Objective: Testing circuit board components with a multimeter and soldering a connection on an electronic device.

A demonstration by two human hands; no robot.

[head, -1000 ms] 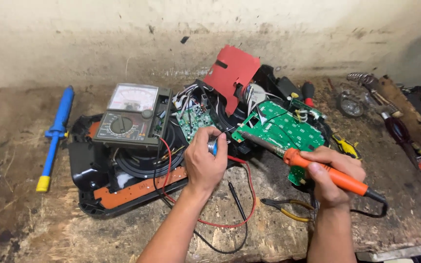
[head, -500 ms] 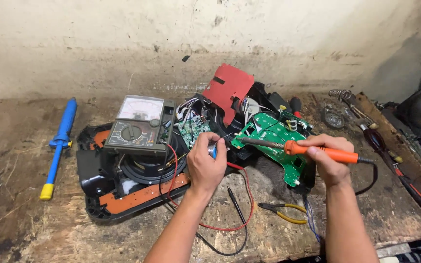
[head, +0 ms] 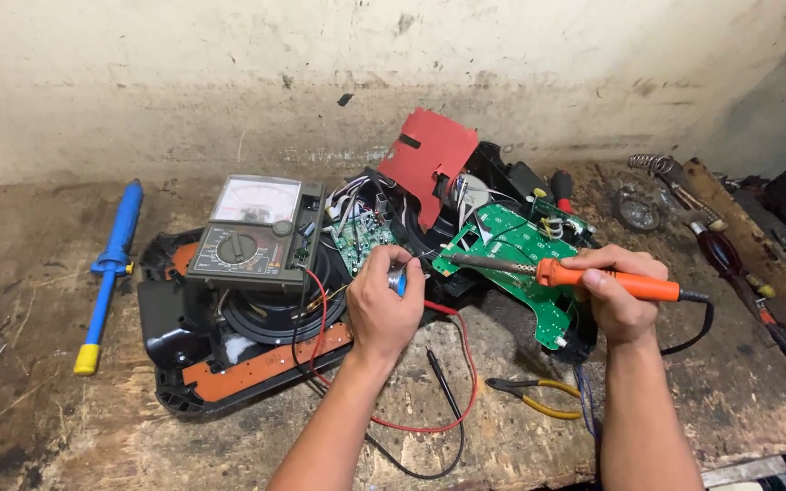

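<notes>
the right hand [head: 619, 295] gripped an orange soldering iron [head: 584, 275], tip on the green circuit board [head: 520, 255]; the left hand [head: 382, 305] pinched a small spool [head: 399, 282]. the appliance lay opened, soldering seemingly underway.

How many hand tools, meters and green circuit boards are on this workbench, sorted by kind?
Soldering iron, orange handle, in the right hand: 1
Blue desoldering pump: 1
Yellow-handled pliers: 1
Analog multimeter: 1
Green circuit boards, large and small: 2
Total: 6
The left hand pinches something small and blue; tools at the right edge are too unclear to count.
</notes>
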